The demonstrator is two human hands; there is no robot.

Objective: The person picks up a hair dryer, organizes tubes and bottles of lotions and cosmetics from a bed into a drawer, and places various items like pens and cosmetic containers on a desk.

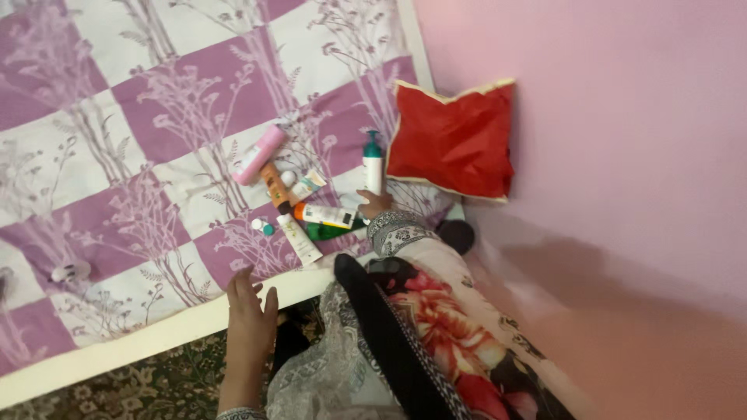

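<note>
My left hand [250, 313] rests flat on the white edge of the bed [156, 334], fingers apart, holding nothing. My right hand [374, 204], in a patterned sleeve, reaches onto the purple and white floral quilt [140, 117]. Its fingers curl at the base of a white bottle with a teal pump [373, 165], and I cannot tell if it grips it. Beside that hand lie a white tube with an orange cap [327, 215] and a green bottle [331, 231]. Further left lie a pink tube [261, 154], an orange tube [274, 185] and another white tube [299, 239].
A red cloth bag [455, 140] leans against the pink wall [622, 117] at the bed's corner. A small white object [70, 271] lies alone at the quilt's left. A small teal-lidded jar [265, 227] sits among the tubes. Patterned carpet [117, 389] lies below the bed edge.
</note>
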